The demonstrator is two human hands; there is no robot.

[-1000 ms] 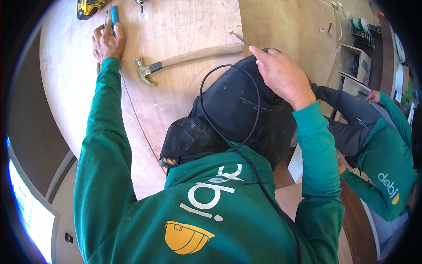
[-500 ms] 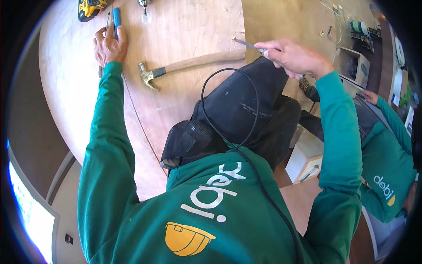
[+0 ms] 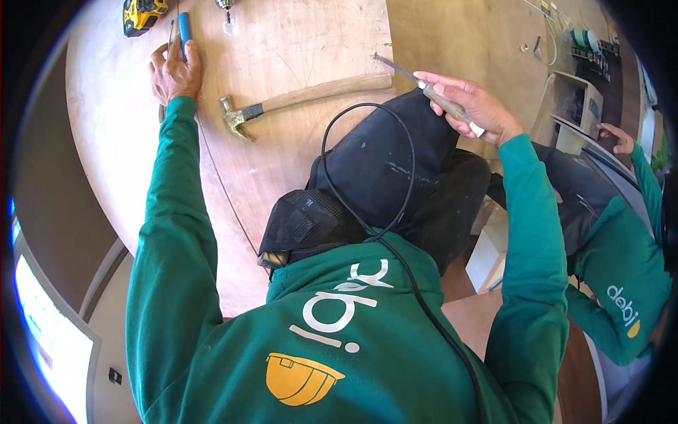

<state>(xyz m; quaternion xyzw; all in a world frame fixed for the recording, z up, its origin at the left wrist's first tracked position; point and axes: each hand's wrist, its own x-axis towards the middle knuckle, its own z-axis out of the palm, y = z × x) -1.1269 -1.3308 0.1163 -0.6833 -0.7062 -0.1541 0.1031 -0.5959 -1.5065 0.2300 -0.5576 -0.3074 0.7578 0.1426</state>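
Observation:
My right hand point(image 3: 474, 106) is closed around the wooden handle of a narrow chisel point(image 3: 452, 106). The slim metal blade points up and left, its tip at a small chipped spot near the edge of the plywood sheet point(image 3: 296, 49). Flat on the plywood at the left lies my left hand point(image 3: 174, 74), fingers stretched forward. A blue stick-like piece point(image 3: 185, 32) and a thin metal shaft point(image 3: 170, 34) stick out past its fingers; the parts under the palm are hidden. Between my hands rests a claw hammer point(image 3: 311, 99) with a wooden handle, untouched.
A yellow-and-black power tool point(image 3: 141, 15) and a drill chuck point(image 3: 224, 6) stand at the far edge. A black cable point(image 3: 409, 162) loops over my leg. At the right sits a co-worker in a green sweatshirt point(image 3: 614, 261), near an open white cabinet box point(image 3: 575, 102).
My right hand has turned and moved slightly lower, so the chisel's handle now shows. The chisel tip stays near the chipped spot. The co-worker's hand has shifted to the right.

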